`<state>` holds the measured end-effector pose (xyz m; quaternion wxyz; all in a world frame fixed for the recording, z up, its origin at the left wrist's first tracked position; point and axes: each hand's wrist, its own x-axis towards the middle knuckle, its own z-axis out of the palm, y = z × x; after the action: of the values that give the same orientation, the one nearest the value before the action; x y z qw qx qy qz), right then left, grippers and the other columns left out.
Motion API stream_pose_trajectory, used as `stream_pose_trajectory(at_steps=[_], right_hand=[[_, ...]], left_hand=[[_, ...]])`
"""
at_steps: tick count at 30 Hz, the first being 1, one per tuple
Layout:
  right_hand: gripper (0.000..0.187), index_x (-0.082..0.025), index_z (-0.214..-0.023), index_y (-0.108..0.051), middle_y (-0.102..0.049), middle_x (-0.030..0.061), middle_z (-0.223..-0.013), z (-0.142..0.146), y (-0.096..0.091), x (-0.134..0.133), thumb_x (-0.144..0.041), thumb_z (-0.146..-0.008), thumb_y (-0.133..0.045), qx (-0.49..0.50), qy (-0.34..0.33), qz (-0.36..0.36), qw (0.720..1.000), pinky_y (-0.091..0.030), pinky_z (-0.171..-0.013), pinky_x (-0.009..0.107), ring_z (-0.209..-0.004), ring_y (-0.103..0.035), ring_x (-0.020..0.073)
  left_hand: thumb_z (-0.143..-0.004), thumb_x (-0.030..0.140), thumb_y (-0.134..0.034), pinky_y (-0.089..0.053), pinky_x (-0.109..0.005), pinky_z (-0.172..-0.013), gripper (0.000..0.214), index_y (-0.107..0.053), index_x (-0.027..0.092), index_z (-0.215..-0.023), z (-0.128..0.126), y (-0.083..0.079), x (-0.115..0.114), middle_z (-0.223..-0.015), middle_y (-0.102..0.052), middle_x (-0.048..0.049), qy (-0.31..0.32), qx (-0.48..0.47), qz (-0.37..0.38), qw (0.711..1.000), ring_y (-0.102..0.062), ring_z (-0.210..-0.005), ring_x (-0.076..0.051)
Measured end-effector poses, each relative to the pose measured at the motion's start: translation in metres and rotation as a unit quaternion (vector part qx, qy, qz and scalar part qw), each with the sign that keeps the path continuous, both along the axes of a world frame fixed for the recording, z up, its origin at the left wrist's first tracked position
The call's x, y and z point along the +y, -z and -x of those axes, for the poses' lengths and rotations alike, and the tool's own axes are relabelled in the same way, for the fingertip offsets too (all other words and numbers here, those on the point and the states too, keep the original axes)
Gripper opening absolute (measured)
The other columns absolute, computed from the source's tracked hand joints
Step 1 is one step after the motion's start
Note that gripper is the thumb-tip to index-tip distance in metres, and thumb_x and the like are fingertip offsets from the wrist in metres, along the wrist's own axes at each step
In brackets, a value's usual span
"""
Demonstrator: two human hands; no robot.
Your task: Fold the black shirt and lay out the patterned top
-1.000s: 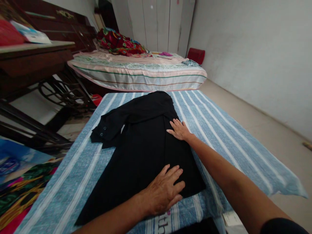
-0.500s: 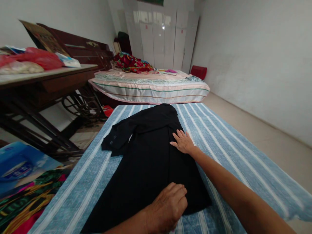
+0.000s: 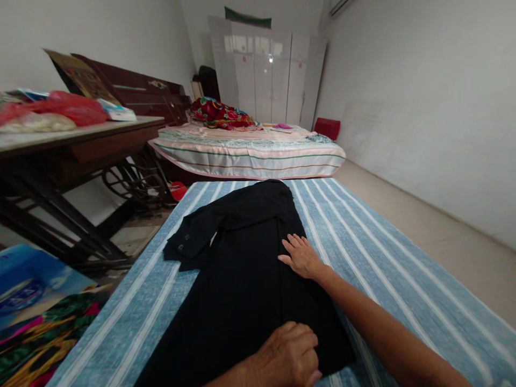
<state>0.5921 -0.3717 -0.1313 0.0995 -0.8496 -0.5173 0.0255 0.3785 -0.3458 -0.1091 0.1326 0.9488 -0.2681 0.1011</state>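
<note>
A plain black long-sleeved cloth garment lies over a flat blue cloth sheet with white stripes. Beyond the garment, a draped pink-and-white bedspread carries green and brown stripes, and a heaped red cloth quilt multicoloured flowers. Left of the garment, a crumpled plastic bag is red.

A plain black garment lies flat beneath the left hand and the right hand, its narrower end beyond them; one sleeve is folded across, its two-buttoned cuff left of both hands.
</note>
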Motion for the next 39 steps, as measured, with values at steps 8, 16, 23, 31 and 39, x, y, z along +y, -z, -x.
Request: stream_pose_trajectory(at_steps=[8, 16, 23, 31, 39], right_hand=[[0.045, -0.013, -0.132, -0.047, -0.044, 0.0135, -0.139, -0.013, -0.011, 0.014, -0.032, -0.095, -0.03, -0.003, 0.062, -0.047, 0.997, -0.026, -0.106, 0.035, -0.128, -0.039, 0.0224], [0.052, -0.01, -0.135, -0.043, -0.042, 0.0143, -0.14, -0.062, -0.012, 0.052, -0.009, -0.084, -0.032, -0.003, 0.141, -0.073, 0.987, -0.029, -0.103, 0.032, -0.128, -0.038, 0.0215], [0.049, -0.007, -0.135, -0.043, -0.039, 0.0162, -0.142, -0.072, 0.011, 0.065, -0.012, -0.087, -0.032, 0.009, 0.13, -0.06, 0.99, -0.023, -0.107, 0.035, -0.132, -0.032, 0.024], [0.048, -0.01, -0.137, -0.041, -0.035, 0.0167, -0.144, -0.07, 0.023, 0.066, -0.028, -0.095, -0.025, 0.018, 0.127, -0.058, 0.99, -0.019, -0.107, 0.04, -0.135, -0.025, 0.0266], [0.047, -0.011, -0.135, -0.043, -0.037, 0.0153, -0.143, -0.07, 0.02, 0.065, -0.03, -0.095, -0.027, 0.02, 0.131, -0.059, 0.989, -0.02, -0.107, 0.04, -0.135, -0.027, 0.0267]], left_hand=[[-0.085, 0.024, -0.047, -0.044, -0.024, -0.076, 0.016, -0.063, 0.02, -0.081, -0.074, -0.037, 0.076, -0.086, -0.066, -0.0033, -0.295, 0.106, 0.113, 0.943, -0.06, -0.084, -0.016], [-0.075, 0.023, -0.057, -0.046, -0.027, -0.071, 0.014, -0.07, 0.023, -0.08, -0.19, -0.025, 0.135, -0.09, -0.071, -0.0058, -0.525, 0.159, 0.107, 0.829, -0.065, -0.089, -0.021], [-0.075, 0.024, -0.056, -0.048, -0.032, -0.079, 0.016, -0.069, 0.021, -0.082, -0.229, -0.011, 0.139, -0.098, -0.07, -0.011, -0.562, 0.156, 0.079, 0.808, -0.064, -0.098, -0.025], [-0.074, 0.023, -0.057, -0.049, -0.035, -0.08, 0.014, -0.069, 0.018, -0.079, -0.235, -0.006, 0.142, -0.097, -0.07, -0.0141, -0.563, 0.175, 0.064, 0.805, -0.064, -0.098, -0.028], [-0.071, 0.02, -0.056, -0.048, -0.03, -0.073, 0.013, -0.069, 0.019, -0.075, -0.239, -0.008, 0.151, -0.092, -0.071, -0.0123, -0.57, 0.2, 0.097, 0.791, -0.066, -0.092, -0.026]])
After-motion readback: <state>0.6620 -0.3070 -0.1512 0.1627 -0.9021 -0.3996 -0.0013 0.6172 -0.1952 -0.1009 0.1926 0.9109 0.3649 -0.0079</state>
